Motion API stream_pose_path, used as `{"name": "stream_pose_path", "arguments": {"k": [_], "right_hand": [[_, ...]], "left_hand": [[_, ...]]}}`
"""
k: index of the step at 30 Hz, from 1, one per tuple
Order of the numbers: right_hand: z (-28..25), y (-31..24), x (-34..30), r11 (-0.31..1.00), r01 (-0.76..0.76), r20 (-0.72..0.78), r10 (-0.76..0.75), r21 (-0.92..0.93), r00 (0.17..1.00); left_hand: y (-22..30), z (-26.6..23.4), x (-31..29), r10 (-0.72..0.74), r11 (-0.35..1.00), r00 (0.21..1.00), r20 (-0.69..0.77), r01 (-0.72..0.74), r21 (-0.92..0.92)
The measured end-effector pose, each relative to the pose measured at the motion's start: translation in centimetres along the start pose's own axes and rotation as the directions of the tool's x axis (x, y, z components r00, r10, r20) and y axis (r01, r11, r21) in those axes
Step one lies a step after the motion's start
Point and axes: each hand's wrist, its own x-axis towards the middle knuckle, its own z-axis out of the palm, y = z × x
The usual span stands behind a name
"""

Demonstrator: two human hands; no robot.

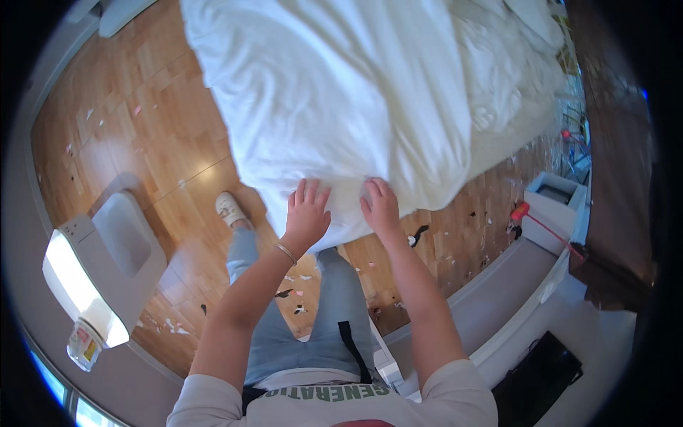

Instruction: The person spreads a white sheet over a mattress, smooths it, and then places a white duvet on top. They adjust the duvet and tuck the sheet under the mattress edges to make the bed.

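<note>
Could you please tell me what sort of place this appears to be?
Probably a bedroom, judging by the rumpled white bedding spread wide, as over a bed, and the wood-look floor around it.

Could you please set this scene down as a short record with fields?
Left hand: on the white sheet near its close edge, fingers spread
Left wrist: thin bracelet
Right hand: at the same edge, to the right, fingers bent; whether its grip pinches the fabric is unclear
Sheet: wrinkled, with folds running lengthwise
Floor: wood-patterned boards with scattered small scraps
Far left: white furniture piece, clear jar at its near end
Lower right: flat black object
</note>
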Motion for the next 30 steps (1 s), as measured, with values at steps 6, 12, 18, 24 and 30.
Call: {"name": "stream_pose_path", "arguments": {"k": [6, 12, 18, 24, 30], "right_hand": [[-4.7, 13.2, -0.8, 0.927, -0.344, -0.558, 0.366, 0.149, 0.745], [-5.8, 23.7, 0.8, 0.515, -0.522, -0.063, 0.75, 0.68, 0.659], [-6.7, 9.9, -1.0, 0.873, 0.083, 0.086, -0.141, 0.48, 0.986], [-10.9, 17.0, 1.7, 0.856, -0.228, 0.126, 0.19, 0.464, 0.974], [-18.1, 28.4, 10.0, 0.904, -0.322, -0.403, 0.415, 0.281, 0.816]], "left_hand": [[8.3, 5.7, 0.8, -0.057, 0.989, 0.989, 0.14, 0.075, -0.13], [15.3, 6.8, 2.5, -0.1, 0.959, 0.995, 0.003, 0.097, -0.265], [21.7, 2.7, 9.7, -0.158, 0.948, 0.986, -0.055, 0.136, -0.287], [24.4, 5.4, 18.3, -0.043, 0.914, 0.997, -0.056, 0.017, -0.405], [26.2, 8.5, 26.8, -0.048, 0.948, 0.98, 0.195, 0.106, -0.3]]}}
